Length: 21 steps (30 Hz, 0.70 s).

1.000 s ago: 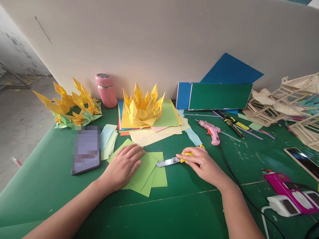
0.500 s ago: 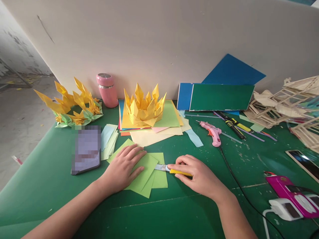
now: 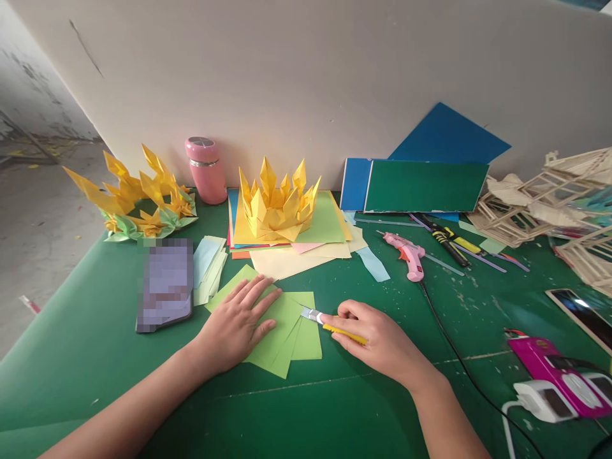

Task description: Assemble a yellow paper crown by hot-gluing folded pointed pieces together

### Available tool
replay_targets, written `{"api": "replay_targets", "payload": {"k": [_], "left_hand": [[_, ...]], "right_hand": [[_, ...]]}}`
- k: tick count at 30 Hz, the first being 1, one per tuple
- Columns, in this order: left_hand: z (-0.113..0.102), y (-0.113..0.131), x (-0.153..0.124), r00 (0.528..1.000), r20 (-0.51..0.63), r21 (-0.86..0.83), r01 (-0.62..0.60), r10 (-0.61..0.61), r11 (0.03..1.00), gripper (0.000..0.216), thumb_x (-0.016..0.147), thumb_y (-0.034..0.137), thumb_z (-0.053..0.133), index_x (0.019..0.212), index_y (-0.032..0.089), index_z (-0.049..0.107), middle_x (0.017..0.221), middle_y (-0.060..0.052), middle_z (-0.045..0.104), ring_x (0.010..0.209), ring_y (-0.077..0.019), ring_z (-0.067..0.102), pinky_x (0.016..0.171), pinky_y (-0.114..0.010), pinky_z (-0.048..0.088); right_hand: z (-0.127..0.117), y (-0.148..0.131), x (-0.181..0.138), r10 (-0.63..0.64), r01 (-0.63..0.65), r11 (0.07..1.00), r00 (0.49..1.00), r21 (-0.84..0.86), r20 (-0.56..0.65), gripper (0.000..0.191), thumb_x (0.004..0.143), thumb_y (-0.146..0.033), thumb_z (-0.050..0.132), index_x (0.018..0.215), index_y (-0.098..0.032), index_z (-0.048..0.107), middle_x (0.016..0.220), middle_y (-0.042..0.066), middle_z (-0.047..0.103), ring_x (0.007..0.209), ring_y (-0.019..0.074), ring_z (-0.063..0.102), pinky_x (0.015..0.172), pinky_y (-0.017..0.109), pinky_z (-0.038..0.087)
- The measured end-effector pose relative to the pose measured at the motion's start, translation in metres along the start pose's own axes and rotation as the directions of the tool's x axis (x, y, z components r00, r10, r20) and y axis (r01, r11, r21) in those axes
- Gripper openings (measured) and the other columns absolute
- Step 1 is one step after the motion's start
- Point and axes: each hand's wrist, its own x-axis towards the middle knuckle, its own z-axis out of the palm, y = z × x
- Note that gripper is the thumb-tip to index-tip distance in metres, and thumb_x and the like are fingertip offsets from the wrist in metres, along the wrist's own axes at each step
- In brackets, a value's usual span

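Several overlapping green paper squares (image 3: 280, 347) lie fanned out on the green table. My left hand (image 3: 243, 322) rests flat on them, palm down, with its fingers stretched out. In my right hand (image 3: 375, 335) is a yellow utility knife (image 3: 345, 333), my index finger along its top. The metal blade points left, and its tip touches or hovers just over the right corner of the top square; which, I cannot tell. Behind the squares, a folded yellow paper crown (image 3: 277, 213) sits on a stack of coloured paper (image 3: 329, 220).
At the left are another yellow crown (image 3: 174, 220) with green leaves, a pink flask (image 3: 208, 175), a phone (image 3: 167, 287) and paper slips (image 3: 209, 271). A pink glue gun (image 3: 406, 255), cutters (image 3: 444, 239), a magenta power strip (image 3: 557, 376) and a wooden stick model (image 3: 526, 191) occupy the right.
The knife blade has come out from under the top green sheet and now shows at its corner, angled slightly more. My left hand has stayed in place.
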Motion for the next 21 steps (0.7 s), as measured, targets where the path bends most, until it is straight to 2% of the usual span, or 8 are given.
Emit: {"api": "replay_targets", "payload": {"k": [11, 16, 21], "left_hand": [[0.001, 0.0, -0.001, 1.0, -0.028, 0.029, -0.009, 0.01, 1.0, 0.062, 0.095, 0.051, 0.028, 0.138, 0.01, 0.042, 0.141, -0.016, 0.05, 0.133, -0.0268, 0.042, 0.111, -0.044, 0.035], [0.006, -0.002, -0.003, 0.997, -0.083, 0.018, -0.007, 0.008, 1.0, 0.059, 0.095, 0.05, 0.03, 0.134, 0.008, 0.044, 0.136, -0.02, 0.053, 0.129, -0.0286, 0.047, 0.108, -0.046, 0.039], [0.005, -0.002, -0.005, 0.994, -0.107, -0.028, -0.014, 0.011, 1.0, 0.051, 0.095, 0.046, 0.033, 0.126, 0.01, 0.049, 0.125, -0.019, 0.06, 0.129, -0.0304, 0.047, 0.106, -0.048, 0.041]], "right_hand": [[-0.001, 0.01, 0.009, -0.055, 0.055, 0.998, 0.998, -0.01, -0.01, 0.032, 0.092, -0.021, 0.048, 0.119, -0.027, 0.065, 0.083, 0.005, 0.057, 0.069, 0.016, 0.054, 0.057, 0.024, 0.045], [0.001, 0.013, 0.02, -0.096, 0.095, 0.995, 0.995, -0.026, -0.017, 0.031, 0.093, -0.022, 0.047, 0.118, -0.024, 0.065, 0.084, 0.006, 0.058, 0.07, 0.0161, 0.055, 0.058, 0.025, 0.045], [0.005, 0.016, 0.034, -0.149, 0.148, 0.988, 0.989, -0.044, -0.026, 0.031, 0.094, -0.024, 0.046, 0.117, -0.024, 0.066, 0.084, 0.006, 0.058, 0.071, 0.016, 0.055, 0.057, 0.025, 0.044]]}}
